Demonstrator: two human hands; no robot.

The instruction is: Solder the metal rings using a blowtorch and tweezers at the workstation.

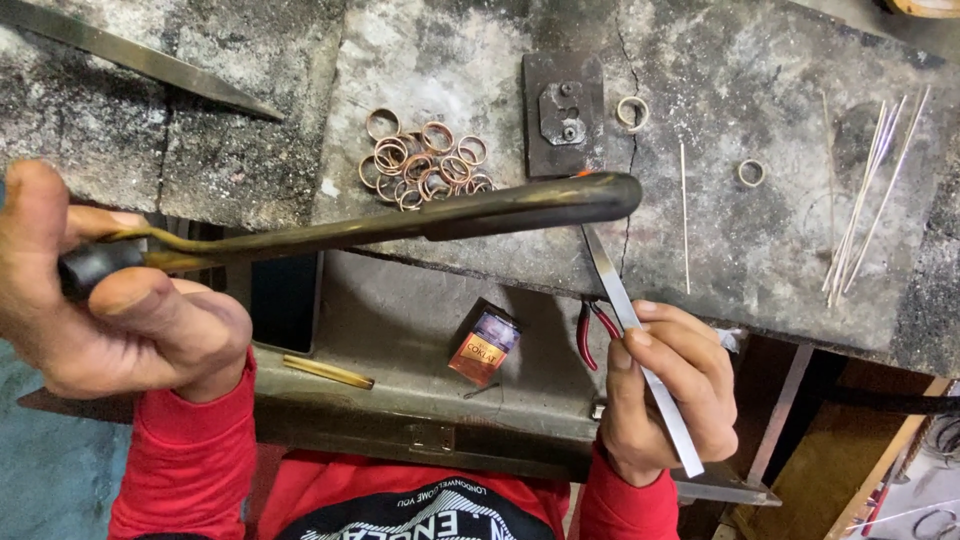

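Left hand [110, 300] is closed in a fist around the looped handles of big dark shears [400, 225], thumb on top, fingers curled under. The shears run almost level from the left hand out to the right, blade end over the front edge of the stone bench top [760, 90]. Blades look closed or nearly closed, hard to tell exactly. Right hand [670, 385] pinches a long flat metal strip [640, 350] between thumb and fingers, fingers wrapped round its middle; the strip slants from lower right up to upper left, its top end reaching the tip of the shears, touching or just beside the blades, can't tell whether it is between them. Bottom end of the strip sticks out below the hand. Both sleeves red. On the bench just behind the shears sits a pile of copper-coloured rings [420, 160], loosely heaped and overlapping. Right of the pile a dark square metal plate [563, 112] with screws. Two pale rings [632, 111] lie apart further right, one near the plate, one further out. A single thin wire lies between them, and a bundle of thin wires [865, 190] fans out at the far right. A long grey blade [140, 60] lies at the upper left of the bench. Below the bench edge a tray holds a small red box [484, 346], red-handled pliers [590, 335] partly behind the right hand, and a thin brass-coloured stick [328, 371].
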